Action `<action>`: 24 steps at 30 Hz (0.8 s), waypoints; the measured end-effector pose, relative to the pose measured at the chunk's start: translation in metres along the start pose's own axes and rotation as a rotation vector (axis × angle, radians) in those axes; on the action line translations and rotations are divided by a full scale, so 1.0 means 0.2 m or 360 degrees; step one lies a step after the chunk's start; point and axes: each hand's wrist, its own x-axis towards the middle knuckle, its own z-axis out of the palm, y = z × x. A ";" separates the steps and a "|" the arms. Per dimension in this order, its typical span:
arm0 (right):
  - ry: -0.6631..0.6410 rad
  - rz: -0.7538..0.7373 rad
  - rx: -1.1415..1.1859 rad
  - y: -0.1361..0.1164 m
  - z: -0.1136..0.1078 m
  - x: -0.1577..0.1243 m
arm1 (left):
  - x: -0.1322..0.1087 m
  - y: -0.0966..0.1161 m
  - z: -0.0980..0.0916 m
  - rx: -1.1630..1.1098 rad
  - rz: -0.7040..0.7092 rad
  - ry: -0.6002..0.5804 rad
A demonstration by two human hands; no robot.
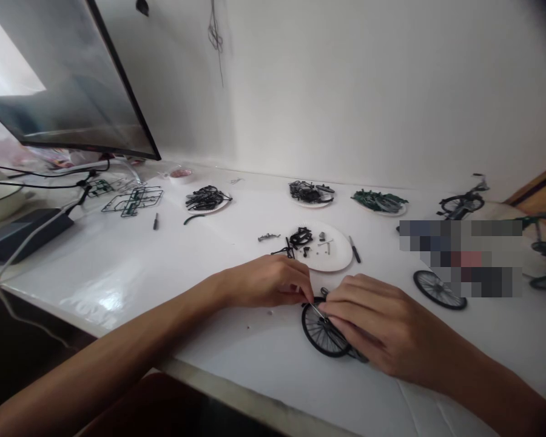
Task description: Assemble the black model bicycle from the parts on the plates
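Observation:
At the table's front edge a small black spoked model-bicycle wheel (324, 337) lies under my hands, with dark parts attached on its right side. My left hand (273, 282) reaches in from the left, fingertips pinched on one end of a thin silvery rod (317, 311). The rod's lower end meets the wheel near its hub. My right hand (377, 321) is closed over the dark bicycle parts at the wheel's right; its thumb and fingertips come close to the rod. The palm hides much of what it grips.
Just beyond my hands a white plate (341, 261) carries small black and silver parts, with a dark-handled tool (355, 249) beside it. Another wheel (439, 290) lies right. Plates of parts (209, 200) line the back; a monitor (73, 79) stands left. A pixelated patch covers part of the right.

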 end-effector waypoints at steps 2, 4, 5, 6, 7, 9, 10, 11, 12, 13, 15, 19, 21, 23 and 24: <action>-0.0005 0.0079 0.0076 0.01 -0.01 -0.01 | 0.00 0.00 0.00 -0.0002 -0.0002 -0.0010; -0.0033 0.0138 0.0124 0.02 -0.01 -0.01 | 0.00 0.00 0.00 0.0009 -0.0014 -0.0016; -0.0052 0.0153 0.0143 0.02 -0.01 -0.02 | -0.01 0.00 0.00 0.0015 -0.0020 -0.0016; -0.0070 0.0165 0.0156 0.03 0.00 -0.02 | -0.01 0.00 0.00 0.0021 -0.0024 -0.0013; -0.0080 0.0173 0.0168 0.03 0.00 -0.02 | -0.01 0.00 0.00 0.0025 -0.0024 -0.0010; -0.0095 0.0194 0.0204 0.03 0.00 -0.02 | -0.01 0.01 -0.01 0.0034 -0.0017 -0.0005; -0.0102 0.0210 0.0223 0.02 0.00 -0.02 | 0.00 0.01 -0.01 0.0039 -0.0013 -0.0004; -0.0104 0.0227 0.0236 0.02 0.00 -0.02 | 0.00 0.01 -0.01 0.0046 -0.0009 -0.0003; -0.0111 0.0241 0.0248 0.02 0.00 -0.02 | 0.00 0.01 -0.01 0.0055 -0.0005 -0.0001; -0.0113 0.0247 0.0255 0.02 0.00 -0.02 | 0.00 0.01 0.00 0.0063 -0.0002 0.0002; -0.0109 0.0246 0.0261 0.02 0.00 -0.02 | 0.00 0.01 0.00 0.0078 0.0005 0.0014; -0.0079 0.0235 0.0262 0.01 0.00 -0.02 | 0.00 0.03 0.00 0.0072 0.0004 0.0035; -0.0071 0.0218 0.0256 0.01 0.00 -0.02 | 0.00 0.03 0.01 0.0070 0.0003 0.0020; -0.0069 0.0206 0.0258 0.01 0.00 -0.02 | 0.00 0.03 0.00 0.0088 0.0013 0.0001; -0.0075 0.0207 0.0260 0.01 0.00 -0.02 | 0.00 0.03 0.00 0.0103 0.0019 -0.0006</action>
